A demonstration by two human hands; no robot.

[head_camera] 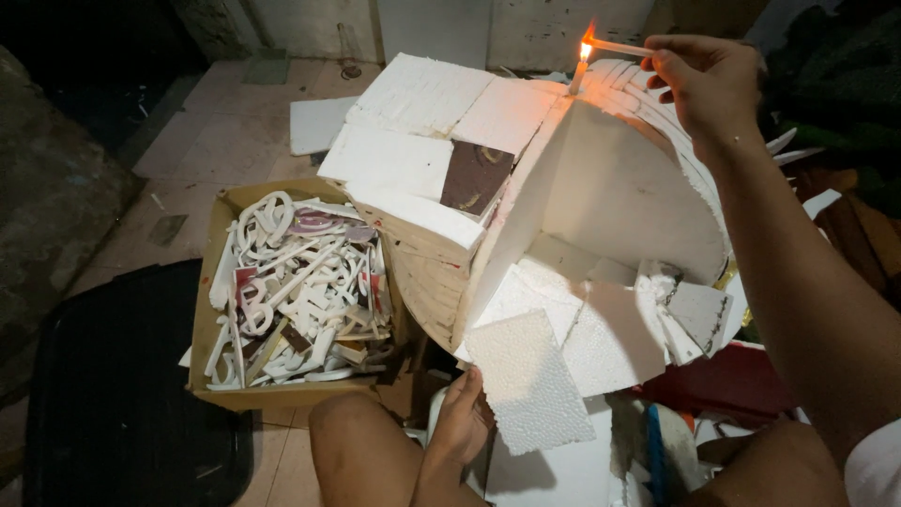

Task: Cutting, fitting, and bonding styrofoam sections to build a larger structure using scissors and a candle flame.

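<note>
A large white foam structure [601,188], built of flat slabs and a half-round panel, stands tilted in front of me. My right hand [709,80] pinches a thin lit stick [615,45] and holds it over a small white candle [579,73] on the structure's top edge; a flame burns there. My left hand [462,418] grips the underside of the structure, beside a loose rectangular foam piece [530,380]. A brown panel [477,176] is set into the top.
A cardboard box [208,319] of white foam letter offcuts sits on the left. A black bin lid [113,394] lies at lower left. My knees [361,451] are below. Foam sheets [317,122] lie on the tiled floor beyond; clutter fills the right side.
</note>
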